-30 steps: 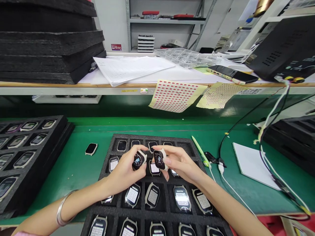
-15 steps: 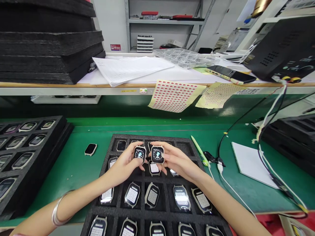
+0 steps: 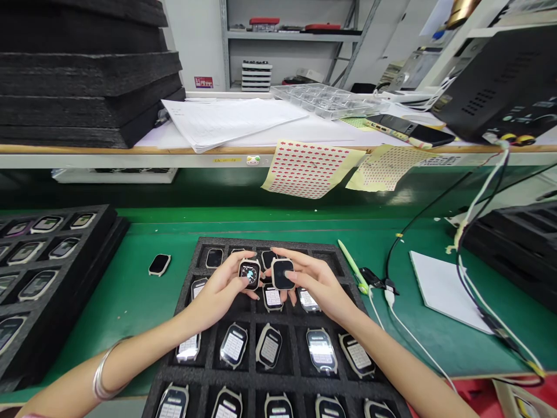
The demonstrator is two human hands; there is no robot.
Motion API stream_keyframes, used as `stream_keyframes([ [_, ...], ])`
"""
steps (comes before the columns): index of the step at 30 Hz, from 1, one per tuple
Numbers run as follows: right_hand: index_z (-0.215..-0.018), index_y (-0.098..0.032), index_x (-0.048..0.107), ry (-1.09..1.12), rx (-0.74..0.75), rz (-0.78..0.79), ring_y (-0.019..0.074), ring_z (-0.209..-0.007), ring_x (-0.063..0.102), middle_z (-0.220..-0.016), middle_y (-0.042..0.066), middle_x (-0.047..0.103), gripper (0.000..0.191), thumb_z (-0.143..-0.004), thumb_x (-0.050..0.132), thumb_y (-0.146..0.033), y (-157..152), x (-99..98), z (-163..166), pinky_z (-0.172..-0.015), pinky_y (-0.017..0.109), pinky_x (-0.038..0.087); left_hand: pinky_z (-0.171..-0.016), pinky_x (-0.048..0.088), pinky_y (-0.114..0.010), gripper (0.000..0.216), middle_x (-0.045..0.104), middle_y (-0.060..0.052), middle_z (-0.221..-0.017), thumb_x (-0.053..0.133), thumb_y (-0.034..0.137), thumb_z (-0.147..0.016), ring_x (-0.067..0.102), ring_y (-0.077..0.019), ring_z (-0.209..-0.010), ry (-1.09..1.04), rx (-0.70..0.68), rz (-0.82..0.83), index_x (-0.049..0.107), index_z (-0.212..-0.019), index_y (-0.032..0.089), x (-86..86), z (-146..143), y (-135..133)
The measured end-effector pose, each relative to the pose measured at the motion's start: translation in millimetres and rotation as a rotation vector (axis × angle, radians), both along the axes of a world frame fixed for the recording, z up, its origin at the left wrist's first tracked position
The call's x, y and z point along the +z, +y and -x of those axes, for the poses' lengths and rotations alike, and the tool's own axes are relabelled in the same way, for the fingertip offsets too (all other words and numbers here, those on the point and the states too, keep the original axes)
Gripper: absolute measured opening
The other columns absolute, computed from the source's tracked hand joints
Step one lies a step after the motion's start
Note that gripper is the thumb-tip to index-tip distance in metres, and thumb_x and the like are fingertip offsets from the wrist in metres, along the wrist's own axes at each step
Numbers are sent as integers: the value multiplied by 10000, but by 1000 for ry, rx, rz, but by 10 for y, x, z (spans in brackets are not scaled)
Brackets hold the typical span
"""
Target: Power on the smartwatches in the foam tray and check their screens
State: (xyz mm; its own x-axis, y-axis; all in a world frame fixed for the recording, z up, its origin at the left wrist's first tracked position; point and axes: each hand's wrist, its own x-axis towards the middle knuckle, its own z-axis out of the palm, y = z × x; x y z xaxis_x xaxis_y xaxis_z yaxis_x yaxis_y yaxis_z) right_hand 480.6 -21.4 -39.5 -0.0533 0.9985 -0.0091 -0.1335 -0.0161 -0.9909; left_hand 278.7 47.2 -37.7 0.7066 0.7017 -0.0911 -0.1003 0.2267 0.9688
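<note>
My left hand (image 3: 229, 275) is closed around a strapless smartwatch (image 3: 249, 273) whose screen shows a lit dial, with the thumb on the glass. Beside it, my right hand (image 3: 311, 277) grips a second strapless smartwatch (image 3: 282, 271); its screen is dark and the thumb rests on its face. Both watches are held a little apart above a black foam tray (image 3: 296, 348). In the tray's compartments lie several more watch bodies, many with lit white screens, such as one smartwatch (image 3: 234, 345) in the middle row.
One loose smartwatch (image 3: 159, 265) lies on the green table left of the tray. A second foam tray of watches (image 3: 52, 278) stands at far left. To the right are a green pen (image 3: 351, 262), cables (image 3: 389, 296) and a white pad (image 3: 446, 290). A shelf (image 3: 209, 159) runs behind.
The screen of the watch in my right hand has gone from a lit dial to dark. Both hands have shifted slightly right; the left watch's dial stays lit.
</note>
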Motion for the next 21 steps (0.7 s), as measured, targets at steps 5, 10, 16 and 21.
stream_keyframes([
  [5,-1303,-171,519,-14,1,-6,134,-549,628,-963,98,702,428,-889,599,-245,-4,5,3,-449,218,489,-740,567,-324,380,622,-58,-1057,506,172,-841,592,-187,-916,-9,-12,-14,494,-1219,212,-21,6,-3],
  [10,-1336,-169,473,-2,6,-19,133,-571,632,-957,95,696,470,-891,605,-244,-4,-1,9,-467,214,510,-731,575,-319,344,608,-67,-1066,522,190,-866,593,-182,-910,-19,-39,-25,480,-1208,201,-37,-2,-8],
  [16,-1294,-146,511,8,9,-34,135,-575,640,-985,120,695,413,-902,593,-246,-8,-4,0,-449,201,494,-671,592,-300,307,580,-46,-957,576,254,-864,576,-164,-848,36,-34,-51,489,-1150,181,-38,-27,-10],
  [21,-1307,-157,505,7,-8,-25,151,-575,649,-1001,130,693,426,-909,582,-289,-23,26,1,-434,210,480,-664,591,-292,293,571,-34,-909,575,264,-865,576,-162,-838,44,-35,-65,494,-1135,182,-57,-26,-1],
])
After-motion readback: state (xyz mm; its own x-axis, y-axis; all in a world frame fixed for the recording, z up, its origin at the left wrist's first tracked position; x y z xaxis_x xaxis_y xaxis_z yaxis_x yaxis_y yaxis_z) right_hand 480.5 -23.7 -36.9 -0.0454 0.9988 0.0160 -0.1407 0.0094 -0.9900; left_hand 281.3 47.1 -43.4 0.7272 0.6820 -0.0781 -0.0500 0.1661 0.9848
